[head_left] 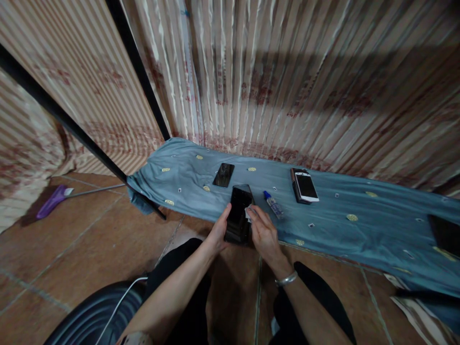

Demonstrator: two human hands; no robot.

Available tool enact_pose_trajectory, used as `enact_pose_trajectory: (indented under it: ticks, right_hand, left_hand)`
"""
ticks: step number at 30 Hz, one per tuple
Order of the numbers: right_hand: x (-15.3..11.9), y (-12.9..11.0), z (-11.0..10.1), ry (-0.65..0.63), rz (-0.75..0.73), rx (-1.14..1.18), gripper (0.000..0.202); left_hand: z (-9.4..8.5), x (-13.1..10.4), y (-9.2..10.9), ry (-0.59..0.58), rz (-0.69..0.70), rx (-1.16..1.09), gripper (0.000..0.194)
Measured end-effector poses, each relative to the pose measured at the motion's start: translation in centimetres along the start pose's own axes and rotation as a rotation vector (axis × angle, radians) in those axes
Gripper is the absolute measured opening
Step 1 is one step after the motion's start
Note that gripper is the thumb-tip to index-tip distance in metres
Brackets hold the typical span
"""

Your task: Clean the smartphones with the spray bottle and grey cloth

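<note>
Between my hands is a black smartphone with a dark, glossy screen, tilted over the near edge of the cloth. My left hand grips its left side, thumb along the edge. Pinched in the fingers of my right hand is a small white wipe, held against the right side of the screen. A small clear bottle with a blue cap lies just right of that hand. Another dark phone lies flat beyond the held one. Further right, a white phone rests on a brown case or box.
A blue patterned cloth covers the low bench. At its right end lies a dark flat object. Black poles stand at the left, before striped curtains. A purple broom and a black ribbed round object are on the floor.
</note>
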State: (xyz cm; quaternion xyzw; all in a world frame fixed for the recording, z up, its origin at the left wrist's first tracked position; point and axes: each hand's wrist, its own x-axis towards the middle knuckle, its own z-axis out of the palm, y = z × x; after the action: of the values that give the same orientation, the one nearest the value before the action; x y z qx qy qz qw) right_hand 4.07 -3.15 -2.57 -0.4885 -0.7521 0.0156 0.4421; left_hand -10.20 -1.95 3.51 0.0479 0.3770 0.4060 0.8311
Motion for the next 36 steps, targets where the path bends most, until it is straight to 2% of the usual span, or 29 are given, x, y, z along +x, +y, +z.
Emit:
enact_pose_trajectory:
  ticks: [9,19,24,27,30,33,36]
  right_hand:
    - [-1.1,-1.9,-0.5,-0.037,-0.054,0.027,0.045]
    - [-3.4,-3.7,-0.9,-0.139,-0.089,0.075,0.052]
    - [-4.3,-4.8,-1.3,-0.205,-0.083,0.142,0.046]
    - [-4.2,-5.7,-1.8,-0.254,-0.012,0.292,0.041]
    - [-3.6,-6.0,-2.3,-0.27,0.128,0.481,0.035]
    - [-2.7,-4.9,-2.8,-0.188,0.26,0.585,0.03]
    - [-1.8,-3.0,-3.1,-0.095,0.326,0.534,0.03]
  left_hand:
    - [-0.8,0.5,0.7,0.027,0.063,-0.015,0.048]
    - [-1.4,0.8,1.7,0.022,0.175,-0.004,0.048]
    - [-1.4,0.8,2.2,0.008,0.21,-0.041,0.045]
    - [-1.2,0.9,2.2,0.034,0.241,-0.045,0.043]
    - [-1.2,1.1,2.0,0.057,0.249,-0.018,0.043]
    - [-1.2,1.3,1.5,0.039,0.208,0.014,0.049]
    - [-0.9,1.2,0.9,-0.004,0.171,0.029,0.056]
